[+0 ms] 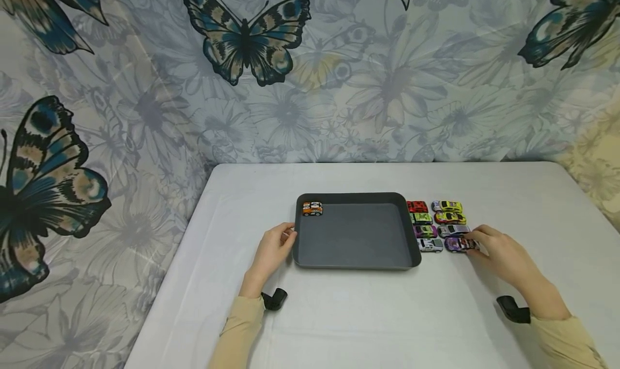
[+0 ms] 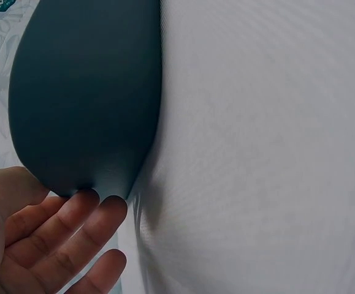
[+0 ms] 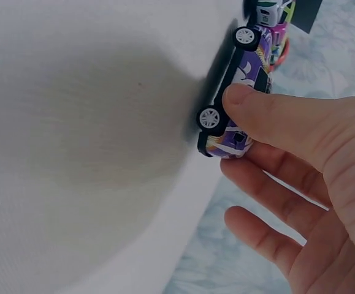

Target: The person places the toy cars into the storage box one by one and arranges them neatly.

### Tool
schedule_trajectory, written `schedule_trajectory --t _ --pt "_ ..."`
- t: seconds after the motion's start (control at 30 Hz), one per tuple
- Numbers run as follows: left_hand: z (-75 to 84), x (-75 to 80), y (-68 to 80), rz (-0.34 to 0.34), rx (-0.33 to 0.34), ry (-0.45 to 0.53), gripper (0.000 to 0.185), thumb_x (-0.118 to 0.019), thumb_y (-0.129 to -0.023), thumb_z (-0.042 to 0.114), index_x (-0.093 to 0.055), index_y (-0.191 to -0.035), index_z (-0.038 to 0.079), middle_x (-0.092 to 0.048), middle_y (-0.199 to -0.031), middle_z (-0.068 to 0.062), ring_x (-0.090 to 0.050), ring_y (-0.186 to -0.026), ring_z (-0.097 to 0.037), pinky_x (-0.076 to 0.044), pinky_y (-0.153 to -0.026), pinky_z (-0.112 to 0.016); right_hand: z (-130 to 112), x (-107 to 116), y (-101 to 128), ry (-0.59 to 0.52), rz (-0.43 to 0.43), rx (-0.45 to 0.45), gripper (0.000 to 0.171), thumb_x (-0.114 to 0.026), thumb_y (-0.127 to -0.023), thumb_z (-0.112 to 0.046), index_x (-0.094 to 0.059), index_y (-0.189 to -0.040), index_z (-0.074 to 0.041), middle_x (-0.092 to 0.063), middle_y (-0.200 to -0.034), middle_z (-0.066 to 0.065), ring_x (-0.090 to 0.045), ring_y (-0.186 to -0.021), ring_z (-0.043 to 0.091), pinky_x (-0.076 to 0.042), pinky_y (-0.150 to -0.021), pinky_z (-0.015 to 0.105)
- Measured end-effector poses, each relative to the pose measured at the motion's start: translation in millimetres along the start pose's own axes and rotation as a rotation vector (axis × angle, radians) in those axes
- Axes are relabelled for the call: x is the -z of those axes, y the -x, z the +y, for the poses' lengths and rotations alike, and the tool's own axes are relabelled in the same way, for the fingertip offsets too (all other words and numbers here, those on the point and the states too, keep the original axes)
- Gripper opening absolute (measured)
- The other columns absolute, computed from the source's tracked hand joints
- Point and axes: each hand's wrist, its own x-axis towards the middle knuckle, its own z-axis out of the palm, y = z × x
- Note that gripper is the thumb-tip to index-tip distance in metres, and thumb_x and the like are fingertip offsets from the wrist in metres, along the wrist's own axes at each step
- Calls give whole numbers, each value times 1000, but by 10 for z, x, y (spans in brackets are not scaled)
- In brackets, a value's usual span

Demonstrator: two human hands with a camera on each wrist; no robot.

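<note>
No legible brand or text anywhere; car liveries are too small to read.

Landmark: dark grey tray [image 1: 358,258], shallow, rounded corners, sitting mid-table [image 1: 339,315] on a white cloth.

Right hand [image 1: 504,256]: pinching the purple car [image 1: 459,244] between thumb and fingers. Car is right of the tray, nearest-right slot of a two-column block of cars, wheels on the cloth. Wrist view: purple body with white and orange graphics, dark windows, white hubs on black tyres [image 3: 238,98].

Left hand [image 1: 272,249]: fingers relaxed, straight, fingertips [image 2: 106,205] touching the tray's left rim near its near-left corner. Holding nothing.

Other cars right of the tray: red car [image 1: 417,206], yellow car [image 1: 446,206], green car [image 1: 420,218], yellow-red car [image 1: 450,218], magenta-green car [image 1: 425,231], silver car [image 1: 453,230], white car [image 1: 430,245]. Block sits just beside the tray's right rim, rows tight together.

Inside the tray: orange car [image 1: 312,208] in the far-left corner; rest of the tray floor is bare.

Room: open cloth in front of the tray and to the far right of the car block; the table's back edge meets a butterfly curtain [image 1: 252,41].
</note>
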Motion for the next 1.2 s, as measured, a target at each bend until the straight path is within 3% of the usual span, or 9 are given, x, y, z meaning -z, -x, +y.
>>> schedule_trajectory --t 0.43,0.93,1.2 --pt "20 5 7 -1 12 7 26 -58 -92 13 -62 -113 -2 -65 -87 -6 -58 -68 -10 -49 -62 -25 -82 128 -133 14 70 61 38 -81 -53 5 -66 -87 2 -61 -82 12 -59 -63 28 -47 -53 43" --pt "12 20 1 3 10 19 25 -58 -92 12 -63 -112 -3 -65 -85 -6 -59 -69 -11 -49 -63 -26 -317 237 -526 40 79 116 38 -81 -57 1 -65 -90 3 -60 -83 12 -55 -55 23 -44 -52 42" --pt "17 21 4 -4 -10 18 25 -57 -92 11 -62 -112 -4 -65 -85 -6 -59 -69 -11 -49 -61 -25 -444 235 -720 6 96 183 35 -80 -59 1 -65 -90 2 -61 -84 11 -58 -61 25 -46 -55 41"
